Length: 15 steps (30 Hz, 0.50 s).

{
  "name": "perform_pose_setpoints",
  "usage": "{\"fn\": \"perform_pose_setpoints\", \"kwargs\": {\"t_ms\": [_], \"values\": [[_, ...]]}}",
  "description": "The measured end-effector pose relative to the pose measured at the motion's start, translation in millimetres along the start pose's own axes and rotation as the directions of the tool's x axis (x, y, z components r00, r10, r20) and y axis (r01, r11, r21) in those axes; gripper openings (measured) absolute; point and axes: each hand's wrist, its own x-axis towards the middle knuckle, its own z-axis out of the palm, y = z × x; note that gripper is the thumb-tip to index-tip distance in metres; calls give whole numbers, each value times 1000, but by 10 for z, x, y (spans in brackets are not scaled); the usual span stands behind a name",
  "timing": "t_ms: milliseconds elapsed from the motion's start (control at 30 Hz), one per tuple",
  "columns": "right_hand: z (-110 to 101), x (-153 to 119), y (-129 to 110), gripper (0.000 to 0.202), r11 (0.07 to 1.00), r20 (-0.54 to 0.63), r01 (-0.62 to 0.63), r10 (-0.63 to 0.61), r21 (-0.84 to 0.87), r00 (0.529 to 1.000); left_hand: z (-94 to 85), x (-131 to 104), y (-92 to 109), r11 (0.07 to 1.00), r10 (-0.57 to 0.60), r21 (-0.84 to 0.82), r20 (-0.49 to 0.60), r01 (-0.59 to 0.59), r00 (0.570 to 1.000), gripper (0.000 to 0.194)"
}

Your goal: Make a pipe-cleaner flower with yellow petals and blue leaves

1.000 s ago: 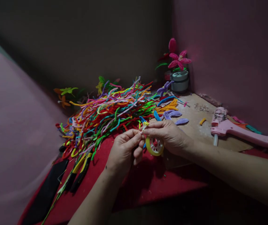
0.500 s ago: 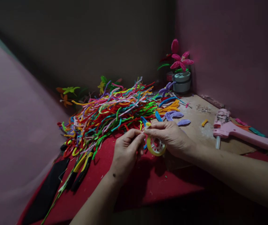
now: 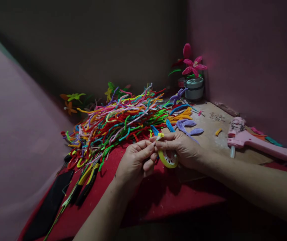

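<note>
A small bundle of flower stamens (image 3: 160,136) with yellow tips and a pale base stands between my fingertips, tilted to the right. My left hand (image 3: 136,161) is closed, its thumb and forefinger pinching the bundle's base. My right hand (image 3: 185,150) is closed as well, thumb and forefinger meeting at the same spot. Under its palm hangs a roll of yellowish tape (image 3: 168,160) with a white core, partly hidden by the fingers. Whether a strip of tape runs from the roll to the bundle is too small to tell.
Behind my hands lies a pile of colourful pipe cleaners (image 3: 123,117). Pliers (image 3: 88,184) and a black phone-like slab (image 3: 49,204) lie left. Purple petals (image 3: 187,125), a pink glue gun (image 3: 249,139) and a pot (image 3: 194,88) of pink flowers stand right, near the wall.
The yellow stamen tips have tilted right and dropped slightly. The tape roll has turned more edge-on. My left hand has rotated, showing more of its lower fingers.
</note>
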Motion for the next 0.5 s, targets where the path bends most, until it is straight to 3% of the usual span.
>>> {"fn": "perform_pose_setpoints", "kwargs": {"t_ms": [300,367,500], "values": [[4,-19,-26,16,993,-20,-7,4,-120,1000,-111,15,42,987,-152,79,118,143,981,21],[-10,-16,-18,15,985,-50,4,-13,-170,999,-94,5,51,983,-127,147,80,114,989,24],[-33,-2,-5,14,965,-151,36,-77,-258,986,-8,-34,53,924,46,383,-54,-22,997,20]]}}
